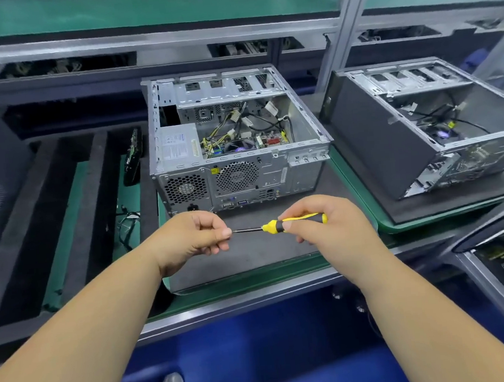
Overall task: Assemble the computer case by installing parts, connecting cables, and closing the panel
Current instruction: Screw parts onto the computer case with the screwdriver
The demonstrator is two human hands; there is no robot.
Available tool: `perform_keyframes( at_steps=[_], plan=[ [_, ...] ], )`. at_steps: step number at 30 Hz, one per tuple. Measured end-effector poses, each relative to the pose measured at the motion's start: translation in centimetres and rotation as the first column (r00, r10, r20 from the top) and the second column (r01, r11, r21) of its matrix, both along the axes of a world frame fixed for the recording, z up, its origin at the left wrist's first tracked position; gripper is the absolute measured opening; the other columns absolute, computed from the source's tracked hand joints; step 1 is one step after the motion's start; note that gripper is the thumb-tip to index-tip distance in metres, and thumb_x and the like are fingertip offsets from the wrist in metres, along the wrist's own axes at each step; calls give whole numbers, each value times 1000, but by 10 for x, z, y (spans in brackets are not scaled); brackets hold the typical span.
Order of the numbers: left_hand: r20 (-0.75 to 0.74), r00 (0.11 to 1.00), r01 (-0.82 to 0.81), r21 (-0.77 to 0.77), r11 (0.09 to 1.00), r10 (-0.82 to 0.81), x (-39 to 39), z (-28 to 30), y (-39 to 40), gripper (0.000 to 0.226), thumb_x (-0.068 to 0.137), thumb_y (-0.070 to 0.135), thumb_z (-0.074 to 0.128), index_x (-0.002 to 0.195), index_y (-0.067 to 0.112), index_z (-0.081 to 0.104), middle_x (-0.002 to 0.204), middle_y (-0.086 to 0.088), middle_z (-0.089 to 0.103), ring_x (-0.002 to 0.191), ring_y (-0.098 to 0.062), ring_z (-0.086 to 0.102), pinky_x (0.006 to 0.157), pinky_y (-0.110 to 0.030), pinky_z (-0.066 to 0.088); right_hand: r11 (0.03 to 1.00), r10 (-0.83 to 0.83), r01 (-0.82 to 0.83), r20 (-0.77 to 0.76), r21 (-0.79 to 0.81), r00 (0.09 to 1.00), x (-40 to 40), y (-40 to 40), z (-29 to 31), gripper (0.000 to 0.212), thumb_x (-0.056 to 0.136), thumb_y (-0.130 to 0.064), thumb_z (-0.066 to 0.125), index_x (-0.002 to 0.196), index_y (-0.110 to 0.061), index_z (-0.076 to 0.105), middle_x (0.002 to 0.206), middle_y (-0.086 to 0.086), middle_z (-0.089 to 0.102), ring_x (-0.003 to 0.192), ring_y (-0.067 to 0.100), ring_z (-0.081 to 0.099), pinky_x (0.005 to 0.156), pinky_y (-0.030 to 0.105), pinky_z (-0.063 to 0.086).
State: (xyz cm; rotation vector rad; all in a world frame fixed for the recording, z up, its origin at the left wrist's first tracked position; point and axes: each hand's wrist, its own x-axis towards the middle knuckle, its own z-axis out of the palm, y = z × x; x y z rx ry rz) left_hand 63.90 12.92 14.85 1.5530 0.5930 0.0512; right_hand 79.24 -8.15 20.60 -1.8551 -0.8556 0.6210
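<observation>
**Desk:** What are the hands doing at the assembly line?

**Photographer:** The right hand [323, 224] grips the yellow-and-black handle of a screwdriver [290, 223], fingers curled round it. The left hand [193, 235] pinches at the tip of the metal shaft between thumb and forefinger; whether a screw sits there is too small to tell. Both hover just in front of the computer case [234, 137].

**Desk:** And the case?

**Photographer:** It lies on its side on a dark mat [250, 252] on the surface, side panel off, rear fan grilles facing the person. Power supply [176, 145], cables and motherboard show inside. A second open case [428, 126] sits to the right, on its own mat. Black foam trays [34, 225] lie to the left.
</observation>
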Motion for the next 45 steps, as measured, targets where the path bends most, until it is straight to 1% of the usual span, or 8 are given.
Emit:
perform_keyframes(
  at_steps=[4, 11, 17, 23, 28, 32, 38, 45],
  plan=[
    [-22, 991, 132, 56, 990, -131, 3, 3, 4, 11, 87, 13, 71, 76, 12, 73, 71, -9, 69, 61, -13, 57, 62, -23, 49, 999, 26, -27, -20, -18, 999, 4, -4, -2, 8, 79, -33, 70, 84, -35, 76, 88, -13, 71, 79, 11, 66, 77, 38, 56],
    [43, 986, 142, 314, 939, -163, 9, 20, 23, 7, 82, 17, 77, 77, 18, 72, 71, -6, 71, 67, -14, 64, 69, -24, 55, 974, 101, -89, 46, -210, 994, 14, -1, -16, 10, 82, -33, 76, 90, -37, 71, 82, -11, 72, 71, 3, 63, 65, 27, 46],
    [45, 968, 194, 484, 853, -246, 24, 37, 37, 16, 84, 23, 75, 99, 24, 70, 93, 4, 73, 87, -8, 67, 83, -19, 52, 986, 72, -97, -186, -134, 980, -11, 22, -41, 7, 89, -30, 62, 93, -26, 65, 70, -5, 70, 57, 8, 57, 56, 16, 42],
    [223, 968, -73, 688, 722, -114, 54, 59, 63, 21, 97, 26, 58, 117, 25, 63, 104, 15, 65, 94, 3, 58, 83, -8, 42, 966, -177, 120, -246, -229, 953, -36, 50, -81, 11, 94, -28, 53, 87, -23, 60, 62, -6, 66, 52, 9, 55, 56, 26, 42],
    [-180, 973, 225, 875, 430, -144, 94, 64, 100, 35, 103, 41, 38, 122, 22, 60, 114, -2, 65, 110, -24, 56, 95, -37, 43, 944, -280, 223, -235, -242, 931, -54, 73, -102, 18, 93, -37, 48, 88, -24, 58, 59, -10, 64, 53, 8, 54, 61, 31, 46],
    [-411, 888, 459, 779, 427, -206, 105, 49, 112, 46, 103, 50, 25, 116, 23, 60, 127, -8, 61, 145, -30, 23, 118, -43, 12, 942, -305, 253, -247, -222, 920, -60, 89, -105, 17, 94, -38, 47, 89, -26, 59, 58, -12, 63, 60, 12, 55, 64, 32, 46],
    [-426, 881, 473, 804, 361, -206, 106, 42, 117, 47, 103, 52, 23, 74, 26, 48, 87, 1, 58, 140, -30, 32, 116, -41, 19, 941, -313, 268, -235, -205, 920, -64, 96, -108, 21, 89, -41, 46, 87, -25, 59, 59, -11, 63, 58, 12, 54, 62, 32, 47],
    [-404, 897, 441, 846, 299, -181, 104, 43, 109, 50, 104, 50, 21, 70, 22, 44, 91, -13, 61, 128, -35, 44, 102, -42, 34, 931, -343, 294, -237, -218, 909, -65, 98, -112, 22, 92, -39, 48, 86, -21, 59, 59, -10, 63, 61, 15, 55, 63, 33, 47]
  ],
)
